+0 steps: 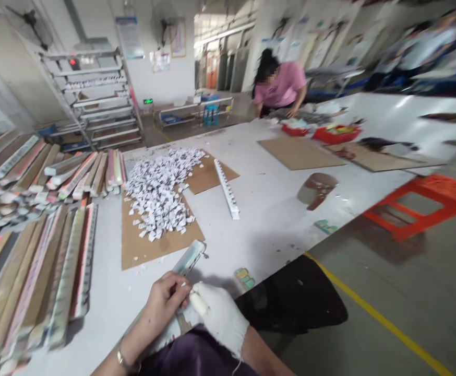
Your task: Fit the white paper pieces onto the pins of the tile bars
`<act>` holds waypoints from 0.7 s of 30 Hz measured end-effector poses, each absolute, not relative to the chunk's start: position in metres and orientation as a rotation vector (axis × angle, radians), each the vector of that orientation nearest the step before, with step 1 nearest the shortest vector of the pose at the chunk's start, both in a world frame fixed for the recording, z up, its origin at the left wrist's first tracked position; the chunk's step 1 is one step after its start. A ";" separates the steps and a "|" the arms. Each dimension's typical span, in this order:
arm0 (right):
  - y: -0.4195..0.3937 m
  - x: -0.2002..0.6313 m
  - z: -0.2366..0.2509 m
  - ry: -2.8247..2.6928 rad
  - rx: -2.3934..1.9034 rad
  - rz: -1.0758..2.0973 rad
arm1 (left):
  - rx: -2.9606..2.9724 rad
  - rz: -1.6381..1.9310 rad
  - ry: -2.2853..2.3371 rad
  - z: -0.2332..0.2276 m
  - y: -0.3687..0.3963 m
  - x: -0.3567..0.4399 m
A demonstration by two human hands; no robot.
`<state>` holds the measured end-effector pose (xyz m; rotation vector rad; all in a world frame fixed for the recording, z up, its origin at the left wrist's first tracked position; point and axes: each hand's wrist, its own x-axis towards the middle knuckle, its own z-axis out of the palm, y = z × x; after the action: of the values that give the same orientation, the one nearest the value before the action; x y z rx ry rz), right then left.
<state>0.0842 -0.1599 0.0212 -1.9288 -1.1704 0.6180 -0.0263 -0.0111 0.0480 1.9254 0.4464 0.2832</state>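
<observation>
A long, narrow pale bar (191, 257) lies slantwise at the table's near edge, under both hands, with small clips or pieces along its side. My left hand (163, 300), bare with a bracelet at the wrist, is closed above the bar, fingertips pinched together. Against it my right hand (220, 316), in a white glove, is closed too, its thumb and fingers meeting the left fingertips. Whatever sits between the fingers is too small to name. Beyond them, a heap of small white pieces (161, 188) covers much of a brown cardboard sheet (134, 253).
Stacks of long bars (36, 261) fill the left side. One white bar (226, 190) lies mid-table, with a brown tape roll (317, 189) to its right. A black seat (294, 297) and orange stool (427, 201) stand by the edge. A person in pink (283, 86) works across the table.
</observation>
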 end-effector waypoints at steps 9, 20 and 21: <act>-0.179 0.090 0.039 -1.179 -1.960 0.767 | 1.383 -0.021 0.437 0.058 -0.018 -0.046; -0.173 0.083 0.043 -1.324 -2.051 0.630 | 1.759 0.182 0.560 0.055 -0.028 -0.044; -0.171 0.084 0.045 -1.347 -2.096 0.587 | 1.817 0.207 0.550 0.055 -0.025 -0.044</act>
<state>0.0839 -0.1715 0.0446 -2.0958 -1.3471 0.5873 -0.0444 -0.0253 0.0545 1.8173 0.5502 0.2066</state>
